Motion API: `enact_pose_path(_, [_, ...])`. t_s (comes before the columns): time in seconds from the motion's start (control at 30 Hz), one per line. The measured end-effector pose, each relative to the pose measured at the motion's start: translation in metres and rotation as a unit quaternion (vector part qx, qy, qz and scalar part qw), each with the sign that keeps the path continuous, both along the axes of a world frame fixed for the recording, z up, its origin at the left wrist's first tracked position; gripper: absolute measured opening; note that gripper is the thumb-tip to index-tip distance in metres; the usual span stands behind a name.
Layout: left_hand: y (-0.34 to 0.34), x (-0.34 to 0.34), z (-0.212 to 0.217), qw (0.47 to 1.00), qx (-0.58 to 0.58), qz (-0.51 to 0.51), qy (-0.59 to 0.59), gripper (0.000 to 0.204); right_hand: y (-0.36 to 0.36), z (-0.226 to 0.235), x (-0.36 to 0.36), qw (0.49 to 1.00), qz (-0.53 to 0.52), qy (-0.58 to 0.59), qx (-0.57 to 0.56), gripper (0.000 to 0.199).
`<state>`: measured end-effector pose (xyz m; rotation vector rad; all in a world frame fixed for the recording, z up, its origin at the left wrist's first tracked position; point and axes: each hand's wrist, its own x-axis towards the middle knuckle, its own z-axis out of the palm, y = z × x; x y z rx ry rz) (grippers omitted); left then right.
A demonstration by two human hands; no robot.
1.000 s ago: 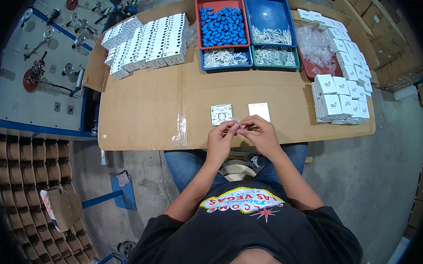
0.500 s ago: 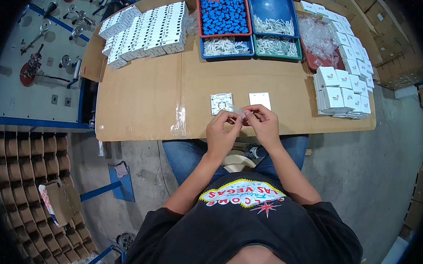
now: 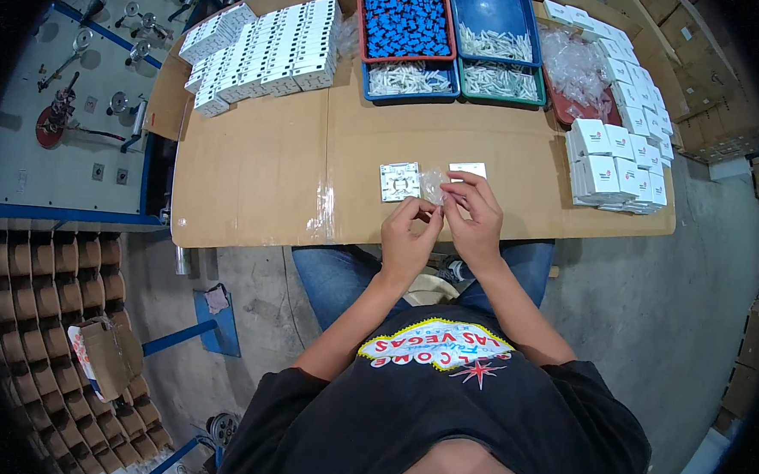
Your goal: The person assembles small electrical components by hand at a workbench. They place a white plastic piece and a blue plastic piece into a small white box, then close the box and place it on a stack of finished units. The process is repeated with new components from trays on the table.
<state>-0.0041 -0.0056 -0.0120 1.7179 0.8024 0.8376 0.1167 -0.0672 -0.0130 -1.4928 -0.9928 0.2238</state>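
A small clear plastic bag (image 3: 431,185) stands up between my hands near the front edge of the cardboard-covered table. My left hand (image 3: 409,236) pinches at its near side, thumb and forefinger together. My right hand (image 3: 477,218) is bent around its right side, its fingertips close to the left ones. Whatever is inside the bag is too small to make out. Just beyond my left hand lies a white square part (image 3: 399,181) with its detailed face up. Behind my right fingers is a plain white square plate (image 3: 469,168), partly covered by them.
Stacked white square units (image 3: 273,55) stand at the far left. A red tray (image 3: 403,56) of blue pieces and blue and green trays (image 3: 500,96) of small white pieces sit at the back. Clear bags (image 3: 573,67) and stacked white boxes (image 3: 604,176) are at the right.
My left hand has drawn slightly nearer my body, and my right fingers have lifted and spread a little. More of the clear bag shows between them. The white parts stay put.
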Motion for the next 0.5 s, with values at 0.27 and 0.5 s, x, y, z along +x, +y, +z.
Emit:
enact_pose_path(0.27, [0.001,0.003,-0.022,0.950,-0.276,-0.037,-0.142,0.021,-0.006,0.007,-0.004,0.999,-0.021,-0.036,-0.001,0.018])
enact_pose_path(0.5, [0.008,0.000,-0.005,0.864,-0.436,-0.041,-0.250,0.033,-0.005,0.009,0.001,0.989,0.134,0.065,0.012,0.018])
